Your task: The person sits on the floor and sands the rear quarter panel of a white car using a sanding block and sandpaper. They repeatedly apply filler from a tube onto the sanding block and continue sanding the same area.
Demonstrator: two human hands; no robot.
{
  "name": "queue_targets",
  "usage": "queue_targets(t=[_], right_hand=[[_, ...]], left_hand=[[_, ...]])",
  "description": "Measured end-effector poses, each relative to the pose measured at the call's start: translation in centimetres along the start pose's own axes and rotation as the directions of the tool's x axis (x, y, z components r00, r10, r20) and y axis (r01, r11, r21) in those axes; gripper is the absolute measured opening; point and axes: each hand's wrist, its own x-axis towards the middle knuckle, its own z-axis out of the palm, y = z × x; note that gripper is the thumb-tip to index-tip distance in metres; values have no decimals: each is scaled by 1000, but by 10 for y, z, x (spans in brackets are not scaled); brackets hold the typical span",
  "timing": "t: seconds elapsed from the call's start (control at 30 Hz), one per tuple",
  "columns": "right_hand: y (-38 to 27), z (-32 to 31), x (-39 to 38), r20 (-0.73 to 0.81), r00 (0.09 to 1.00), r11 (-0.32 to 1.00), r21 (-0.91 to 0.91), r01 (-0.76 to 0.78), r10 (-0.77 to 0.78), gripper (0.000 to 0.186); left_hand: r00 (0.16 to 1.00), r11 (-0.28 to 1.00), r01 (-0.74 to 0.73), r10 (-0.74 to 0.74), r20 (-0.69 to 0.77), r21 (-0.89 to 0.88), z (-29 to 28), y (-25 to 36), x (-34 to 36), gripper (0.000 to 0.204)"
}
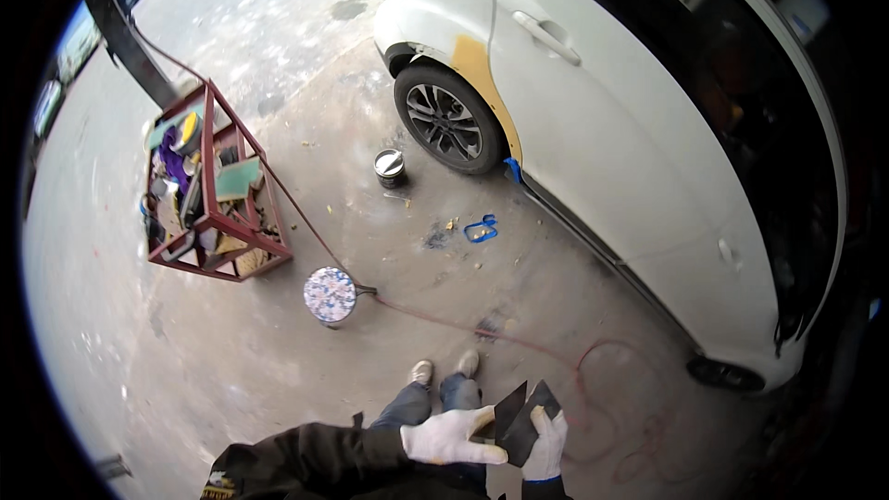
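Observation:
Both my hands wear white gloves and are low in the view, in front of my body. My right hand (pixel 546 445) grips a dark grey sheet (pixel 523 426) that looks like sandpaper, its thumb across the face. The sheet is creased or doubled, with two pointed corners sticking up. From the other side, my left hand (pixel 446 437) holds the sheet's left edge, thumb above and fingers below. Whether it is one sheet or two I cannot tell. Ahead stands a white car (pixel 593 102) with a tan filler patch (pixel 474 60) around the rear wheel arch.
A red-framed cart (pixel 215 220) full of tools and scraps stands at left. A round speckled stool (pixel 330 294) is nearer me, a red hose (pixel 444 322) running past it. A black can (pixel 390 169) and crumpled blue tape (pixel 481 230) lie near the rear wheel (pixel 448 120).

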Motion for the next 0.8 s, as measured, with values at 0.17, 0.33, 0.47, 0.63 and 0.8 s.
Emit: queue_targets(t=[0.17,0.33,0.47,0.63,0.8], right_hand=[[5,44,131,106,984,969,-220,-114,141,26],[7,105,240,157,966,744,-666,-52,207,25],[11,134,302,307,908,597,-798,83,284,26],[8,167,361,358,823,513,-853,97,440,26],[38,171,409,337,834,499,-862,88,437,30]], left_hand=[[722,937,302,-346,-599,-177,-31,-34,71,45],[552,928,302,-356,-754,-217,-101,-75,138,34],[579,916,104,-373,-725,-387,-145,-104,172,28],[710,839,115,-443,-546,-532,-186,-132,209,29],[764,619,95,-547,-341,-780,-229,-143,235,42]])
